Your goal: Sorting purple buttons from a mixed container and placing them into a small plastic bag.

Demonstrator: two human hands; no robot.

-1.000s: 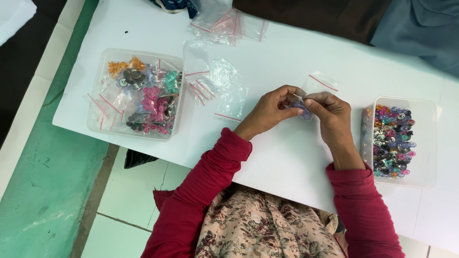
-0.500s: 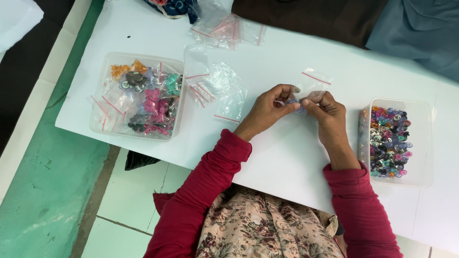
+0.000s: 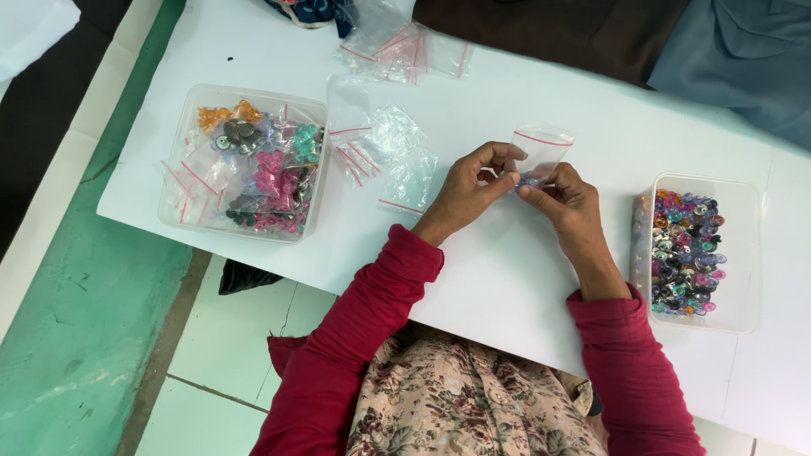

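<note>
Both hands, left hand (image 3: 471, 184) and right hand (image 3: 564, 196), pinch a small clear zip bag (image 3: 541, 145) (pieces inside blurred); a slack pinch could spill contents across the white table (image 3: 507, 279).

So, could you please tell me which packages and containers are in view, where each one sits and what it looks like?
Small clear zip bag: pinched by left hand and right hand, red strip on top.
Loose clear bags: table centre, crinkled, red strips.
More clear bags: far edge, piled.
Left tub: clear, rectangular, holds bagged colourful pieces.
Right tub: clear, rectangular, holds loose multicoloured pieces.
No labels, signs or screens.
</note>
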